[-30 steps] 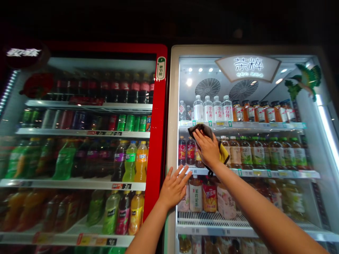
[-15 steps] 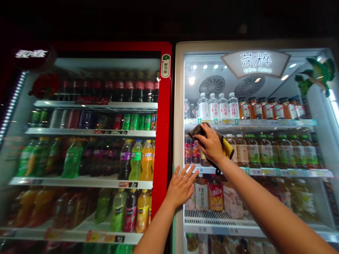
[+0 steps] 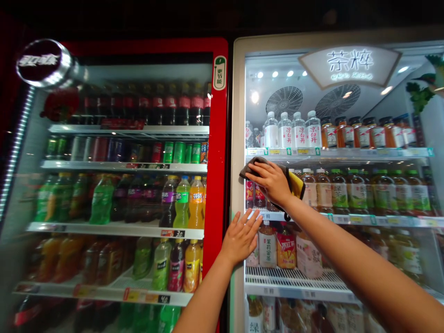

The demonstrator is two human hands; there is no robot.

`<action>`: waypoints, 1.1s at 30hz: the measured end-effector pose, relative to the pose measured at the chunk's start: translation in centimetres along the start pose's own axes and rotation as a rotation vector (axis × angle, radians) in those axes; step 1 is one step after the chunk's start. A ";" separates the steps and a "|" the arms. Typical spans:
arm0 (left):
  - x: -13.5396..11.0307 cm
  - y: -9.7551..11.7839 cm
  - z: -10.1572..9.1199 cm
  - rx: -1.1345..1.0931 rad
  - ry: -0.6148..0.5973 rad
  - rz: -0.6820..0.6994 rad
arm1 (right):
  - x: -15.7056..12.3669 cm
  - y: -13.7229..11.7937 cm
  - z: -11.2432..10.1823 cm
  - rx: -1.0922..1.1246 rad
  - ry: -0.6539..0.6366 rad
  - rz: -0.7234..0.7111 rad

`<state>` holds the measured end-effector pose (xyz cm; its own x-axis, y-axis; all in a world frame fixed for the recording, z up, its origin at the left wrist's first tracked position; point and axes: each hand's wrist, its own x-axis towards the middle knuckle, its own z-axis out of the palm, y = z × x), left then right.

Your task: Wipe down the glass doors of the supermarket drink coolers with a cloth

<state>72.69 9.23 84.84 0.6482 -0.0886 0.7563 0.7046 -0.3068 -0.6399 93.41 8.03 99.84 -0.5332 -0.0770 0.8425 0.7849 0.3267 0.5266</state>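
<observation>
With its fingers spread, my left hand (image 3: 241,238) rests flat against the left frame and glass edge of the white drinks fridge (image 3: 239,111). Higher and to the right, my right hand (image 3: 272,182) presses a grey and yellow cloth (image 3: 296,185) against the glass door. The cloth's grey part (image 3: 250,167) reaches over to the door frame, and part of it is hidden under the palm. Behind the glass, bottles of tea (image 3: 340,189) and white-labelled water bottles (image 3: 285,129) line the shelves.
A red-framed fridge (image 3: 219,138) stands close on the left, stocked with soda bottles (image 3: 196,199) and cans (image 3: 179,151). A fan-shaped lit sign (image 3: 350,67) sits at the top of the white fridge. A round lit sign (image 3: 43,64) is at the upper left.
My right hand has moved the cloth slightly left, onto the door frame, and its fingers lie flatter. My left hand stays on the frame. The view has shifted a little.
</observation>
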 end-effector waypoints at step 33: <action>-1.0 0.0 0.5 0.006 -0.024 0.096 | 0.6 -1.0 0.2 0.116 -0.269 -0.638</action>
<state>72.16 9.78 84.05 0.7198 -0.0946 0.6877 0.6404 -0.2921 -0.7104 92.25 7.84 99.79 -0.9498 -0.0559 0.3079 0.2622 0.3946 0.8806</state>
